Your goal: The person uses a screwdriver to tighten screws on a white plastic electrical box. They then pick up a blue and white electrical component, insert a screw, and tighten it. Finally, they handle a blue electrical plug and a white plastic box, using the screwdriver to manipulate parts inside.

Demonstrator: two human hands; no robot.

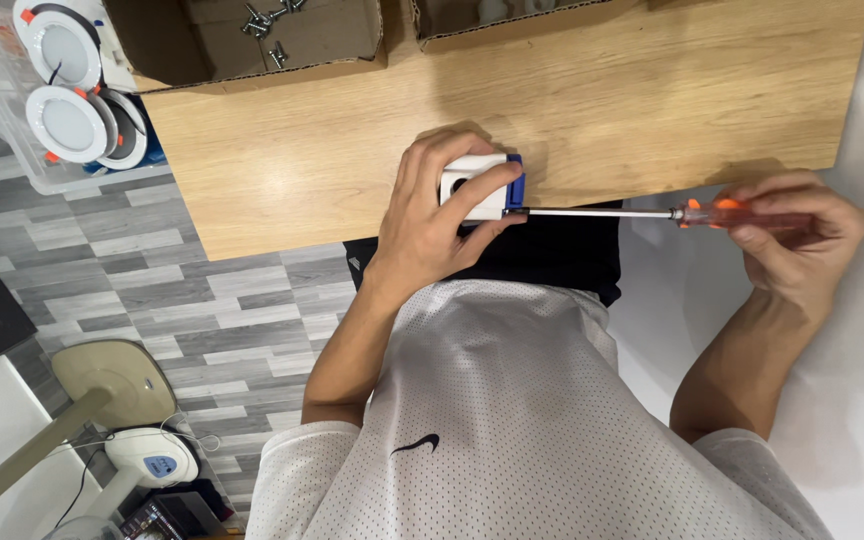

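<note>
My left hand (437, 215) grips a small white box-shaped part with a blue end (484, 187), holding it at the near edge of the wooden table (592, 100). My right hand (797, 235) is closed around the orange translucent handle of a long screwdriver (642, 214). The metal shaft runs level from the handle to the blue end of the white part, and its tip touches that end. My thumb and fingers cover much of the part's left side.
Two open cardboard boxes (252, 45) sit at the far table edge; the left one holds several screws (272, 20). Round white recessed lamps (67, 80) lie in a clear bin at upper left. A fan base (112, 385) and grey plank floor are at left.
</note>
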